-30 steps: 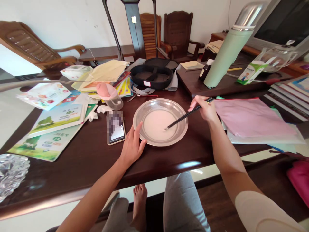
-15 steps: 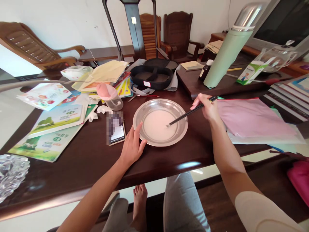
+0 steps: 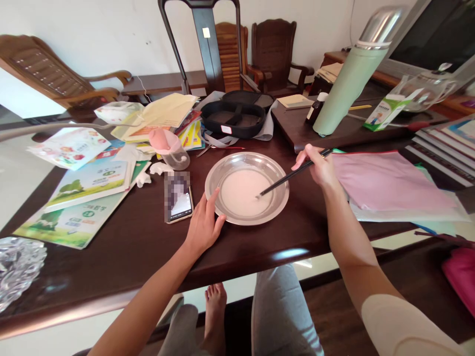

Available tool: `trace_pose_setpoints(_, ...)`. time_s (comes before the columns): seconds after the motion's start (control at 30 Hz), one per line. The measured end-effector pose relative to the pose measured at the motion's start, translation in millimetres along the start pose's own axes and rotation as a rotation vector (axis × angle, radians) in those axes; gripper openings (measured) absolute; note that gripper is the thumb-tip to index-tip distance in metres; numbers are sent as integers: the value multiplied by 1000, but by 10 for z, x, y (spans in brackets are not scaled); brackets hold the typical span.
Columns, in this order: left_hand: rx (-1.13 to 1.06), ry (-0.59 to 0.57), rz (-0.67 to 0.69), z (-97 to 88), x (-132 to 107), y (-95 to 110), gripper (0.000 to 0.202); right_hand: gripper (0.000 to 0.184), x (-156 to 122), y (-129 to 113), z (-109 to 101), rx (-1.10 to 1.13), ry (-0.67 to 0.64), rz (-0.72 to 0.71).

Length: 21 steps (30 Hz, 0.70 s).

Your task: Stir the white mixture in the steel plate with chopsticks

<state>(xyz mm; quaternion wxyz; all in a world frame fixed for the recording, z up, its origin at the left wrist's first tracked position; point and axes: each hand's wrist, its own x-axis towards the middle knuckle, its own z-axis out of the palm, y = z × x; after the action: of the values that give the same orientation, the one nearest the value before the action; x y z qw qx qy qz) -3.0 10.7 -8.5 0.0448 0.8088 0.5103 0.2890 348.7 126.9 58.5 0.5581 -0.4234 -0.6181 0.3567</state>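
A shallow steel plate with white liquid in it sits on the dark wooden table. My right hand is closed on a pair of black chopsticks, whose tips dip into the liquid at the right of the pool. My left hand rests on the table with fingers spread, its thumb and forefinger touching the plate's near-left rim. A phone lies just left of that hand.
Picture books and papers cover the left of the table, with a pink-lidded cup and a black divided tray behind the plate. A green thermos, a pink folder and stacked books stand at the right. Crinkled clear wrap lies at the near left.
The chopstick tips have shifted slightly within the liquid as my right hand moved a little up and back. My left hand has stayed at the rim.
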Motion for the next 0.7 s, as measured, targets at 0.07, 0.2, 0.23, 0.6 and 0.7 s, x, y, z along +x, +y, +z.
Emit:
trace_pose_setpoints(0.07, -3, -1, -1, 0, -1, -1, 69, 54, -21, 16, 48, 21, -140, 4)
trace_pose_setpoints(0.2, -4, -6, -9, 3, -2, -2, 70, 42, -67, -38, 167, -6, -323, 0)
trace_pose_setpoints(0.23, -3, -5, -13, 4, -2, 0, 70, 41, -66, -52, 168, -23, -302, 0)
trace_pose_setpoints(0.6, -6, -12, -16, -3, 2, -3, 71, 46, -29, 25, 52, 27, -214, -19)
trace_pose_setpoints(0.7, -5, -4, -11, 0, 1, -3, 70, 42, -70, -53, 172, -4, -339, 20)
